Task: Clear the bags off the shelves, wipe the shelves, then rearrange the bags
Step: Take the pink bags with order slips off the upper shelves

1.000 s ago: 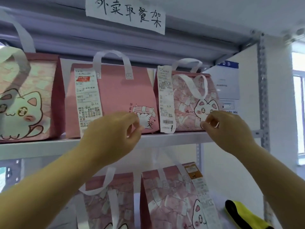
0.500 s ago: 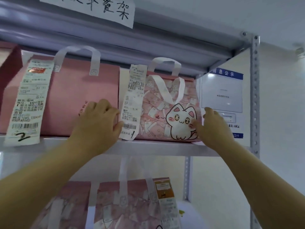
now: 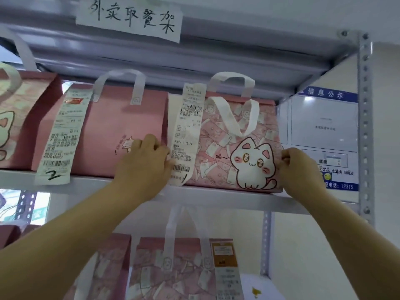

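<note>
A pink cat-print bag (image 3: 227,146) with white handles and a long receipt marked 1 stands at the right end of the upper shelf (image 3: 216,197). My left hand (image 3: 144,165) grips its left side and my right hand (image 3: 297,167) grips its right edge. To its left on the same shelf stands a plain pink bag (image 3: 112,126) carrying a receipt marked 2. A third pink bag (image 3: 19,118) shows at the far left edge. On the shelf below stand two more pink bags (image 3: 179,269), partly hidden by my arms.
A handwritten paper sign (image 3: 129,18) is taped to the top shelf beam. The perforated grey shelf post (image 3: 365,126) rises at the right. A blue-and-white notice board (image 3: 324,135) hangs on the wall behind the cat-print bag.
Both hands have gone from hovering in front of the bags to clasping the two sides of the right-hand cat-print bag. The view has shifted around the upper shelf.
</note>
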Tool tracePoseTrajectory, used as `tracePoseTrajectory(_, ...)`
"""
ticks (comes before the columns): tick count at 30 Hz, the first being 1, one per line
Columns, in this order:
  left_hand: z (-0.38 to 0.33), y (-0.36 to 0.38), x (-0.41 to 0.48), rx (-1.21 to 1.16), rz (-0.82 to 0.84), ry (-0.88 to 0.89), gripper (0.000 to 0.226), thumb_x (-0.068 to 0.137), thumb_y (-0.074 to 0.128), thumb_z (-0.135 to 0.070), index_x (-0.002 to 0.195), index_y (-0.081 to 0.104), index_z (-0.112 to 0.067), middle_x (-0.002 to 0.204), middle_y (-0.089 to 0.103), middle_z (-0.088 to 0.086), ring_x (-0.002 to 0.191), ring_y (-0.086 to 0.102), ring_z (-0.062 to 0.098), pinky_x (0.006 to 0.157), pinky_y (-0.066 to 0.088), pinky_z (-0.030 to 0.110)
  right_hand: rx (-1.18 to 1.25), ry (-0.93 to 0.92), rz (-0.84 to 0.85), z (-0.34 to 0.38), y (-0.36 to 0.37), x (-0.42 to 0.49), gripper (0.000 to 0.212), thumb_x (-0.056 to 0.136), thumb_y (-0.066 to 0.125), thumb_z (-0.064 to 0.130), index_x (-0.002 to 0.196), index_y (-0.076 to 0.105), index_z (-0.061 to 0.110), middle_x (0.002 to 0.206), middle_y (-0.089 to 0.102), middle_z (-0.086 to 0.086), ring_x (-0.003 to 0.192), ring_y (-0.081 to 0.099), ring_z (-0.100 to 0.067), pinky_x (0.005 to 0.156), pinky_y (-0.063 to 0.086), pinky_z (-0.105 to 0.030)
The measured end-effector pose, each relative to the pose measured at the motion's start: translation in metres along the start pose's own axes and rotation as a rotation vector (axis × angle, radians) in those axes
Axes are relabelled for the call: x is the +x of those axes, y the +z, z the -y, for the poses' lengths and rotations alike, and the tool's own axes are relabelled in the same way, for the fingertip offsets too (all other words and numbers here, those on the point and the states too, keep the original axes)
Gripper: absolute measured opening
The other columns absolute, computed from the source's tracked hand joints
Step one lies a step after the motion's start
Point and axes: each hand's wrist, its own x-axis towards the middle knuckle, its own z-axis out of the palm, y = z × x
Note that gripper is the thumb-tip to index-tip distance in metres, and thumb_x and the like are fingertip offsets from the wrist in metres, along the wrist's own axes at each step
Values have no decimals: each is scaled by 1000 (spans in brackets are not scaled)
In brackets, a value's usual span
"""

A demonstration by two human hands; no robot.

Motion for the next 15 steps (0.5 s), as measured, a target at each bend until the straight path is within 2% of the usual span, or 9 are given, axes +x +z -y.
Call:
tracePoseTrajectory(5, -2, -1, 0, -36, -22, 36, 28, 87, 60, -27, 103, 64, -4, 106, 53, 15, 93, 46, 34, 75, 43, 41, 44, -28, 5, -1, -3, -3, 16, 95, 46, 16, 107, 56, 11, 91, 58, -5, 64, 44, -5, 50, 29, -19)
tracePoseTrajectory(7, -1, -1, 1, -29, -19, 37, 28, 85, 62, -26, 102, 65, -4, 104, 54, 15, 91, 47, 35, 74, 44, 42, 44, -33, 3, -1, -4, -5, 19, 96, 46, 17, 111, 56, 11, 93, 57, -4, 67, 48, -10, 53, 32, -21)
tracePoseTrajectory(10, 0, -3, 0, -28, -10, 41, 25, 84, 64, -24, 99, 66, -4, 102, 55, 16, 90, 49, 36, 75, 45, 45, 17, -36, -28, -2, -7, -8, 25, 95, 47, 24, 116, 56, 13, 100, 60, -3, 83, 56, -23, 69, 43, -30)
tracePoseTrajectory(12, 1, -6, -1, -35, -15, 52, 23, 82, 66, -22, 96, 67, -4, 100, 56, 16, 88, 49, 36, 75, 45, 45, 6, -49, -69, -1, -11, -10, 27, 93, 50, 26, 117, 55, 15, 109, 61, -1, 88, 58, -22, 76, 45, -33)
tracePoseTrajectory(15, 4, -13, -2, -47, -6, 68, 23, 83, 65, -25, 96, 67, -6, 98, 55, 14, 87, 48, 33, 78, 45, 44, -39, -134, -162, 4, -17, -15, 29, 91, 55, 27, 117, 55, 13, 113, 60, -4, 93, 55, -19, 76, 43, -32)
